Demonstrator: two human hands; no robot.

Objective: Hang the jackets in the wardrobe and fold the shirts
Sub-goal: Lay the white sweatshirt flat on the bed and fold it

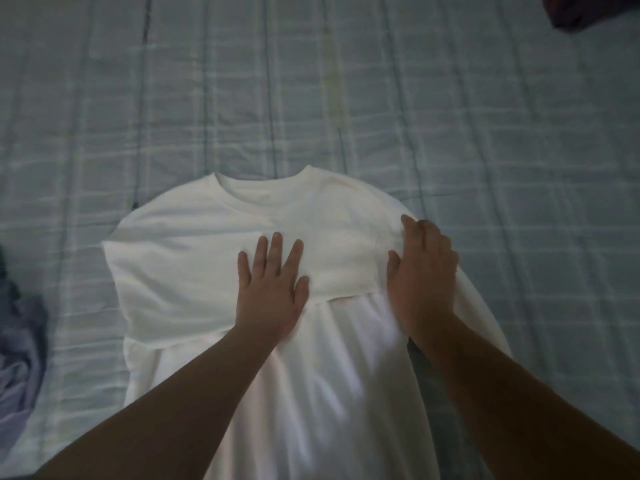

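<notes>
A white shirt (194,271) lies flat on the bed, collar pointing away from me, its lower part running off the bottom of the view. Both sleeves are folded inward across the chest. My left hand (273,289) rests flat on the middle of the shirt, fingers spread, pressing on the folded sleeve. My right hand (420,271) lies on the shirt's right shoulder, fingers together and slightly blurred, holding nothing that I can see.
The bed is covered by a pale blue-green checked sheet (311,81). A crumpled bluish-grey garment (20,334) lies at the left edge. A dark purplish cloth (588,10) shows in the top right corner.
</notes>
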